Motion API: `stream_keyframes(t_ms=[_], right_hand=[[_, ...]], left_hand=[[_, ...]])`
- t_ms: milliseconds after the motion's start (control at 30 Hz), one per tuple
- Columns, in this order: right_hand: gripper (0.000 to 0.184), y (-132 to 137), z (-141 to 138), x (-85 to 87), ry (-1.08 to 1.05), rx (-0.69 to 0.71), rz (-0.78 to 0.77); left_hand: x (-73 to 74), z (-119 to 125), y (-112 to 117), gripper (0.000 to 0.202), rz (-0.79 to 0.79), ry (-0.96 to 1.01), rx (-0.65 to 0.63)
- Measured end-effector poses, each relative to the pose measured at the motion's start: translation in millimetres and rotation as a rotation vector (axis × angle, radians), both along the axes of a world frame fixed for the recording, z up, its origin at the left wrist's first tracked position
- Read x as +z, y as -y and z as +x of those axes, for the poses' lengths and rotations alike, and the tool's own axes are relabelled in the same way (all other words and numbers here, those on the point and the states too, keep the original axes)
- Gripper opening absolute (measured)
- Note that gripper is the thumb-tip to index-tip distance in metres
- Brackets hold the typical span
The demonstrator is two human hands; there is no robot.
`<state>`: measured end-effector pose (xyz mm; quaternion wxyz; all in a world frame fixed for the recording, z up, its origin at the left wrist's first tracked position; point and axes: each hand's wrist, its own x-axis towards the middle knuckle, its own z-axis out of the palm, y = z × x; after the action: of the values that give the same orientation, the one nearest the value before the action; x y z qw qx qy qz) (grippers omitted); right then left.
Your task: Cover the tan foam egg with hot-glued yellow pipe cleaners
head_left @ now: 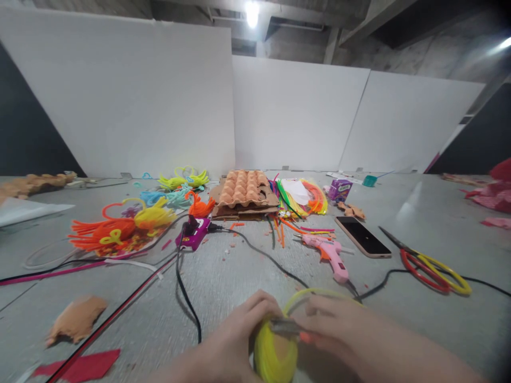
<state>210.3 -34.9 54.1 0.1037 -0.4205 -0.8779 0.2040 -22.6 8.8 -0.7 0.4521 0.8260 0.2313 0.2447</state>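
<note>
Yellow pipe-cleaner bundle (275,355) sits cupped in the left hand (239,332), fingers curled around it; the half-closed right hand (331,330) pinches a grey metal piece (284,326) against it.

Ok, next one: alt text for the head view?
The left hand and right hand grip a yellow pipe-cleaner coil and small metal piece above a grey table. Beyond lie a pink glue gun, cardboard egg tray, smartphone and red-and-yellow scissors.
</note>
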Motion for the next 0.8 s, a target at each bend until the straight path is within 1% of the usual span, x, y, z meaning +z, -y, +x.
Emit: stream_keyframes(t_ms=[100, 233, 300, 533, 700, 800], right_hand=[[0.033, 1, -3, 4.7, 0.025, -0.001, 0.046], [0.031, 3, -10, 5.9, 0.194, 0.070, 0.106], [0.031, 4, -13, 4.8, 0.228, 0.084, 0.131], [0.033, 1, -10, -5.6, 0.197, 0.165, 0.281], [0.032, 1, -7, -11.5, 0.190, 0.210, 0.276], [0.028, 1, -3, -15.8, 0.113, 0.230, 0.362]], left_hand=[[-1.0, 0, 0, 0.059, -0.001, 0.005, -0.002], [-2.0, -1, -1, 0.061, 0.007, 0.022, -0.018], [-2.1, -1, -1, 0.061, 0.008, 0.023, -0.020], [-1.4, -1, -1, 0.061, 0.001, 0.033, -0.021], [-3.5, -1, -1, 0.062, 0.017, 0.037, -0.015], [-4.8, -2, -1, 0.062, 0.026, 0.037, -0.010]])
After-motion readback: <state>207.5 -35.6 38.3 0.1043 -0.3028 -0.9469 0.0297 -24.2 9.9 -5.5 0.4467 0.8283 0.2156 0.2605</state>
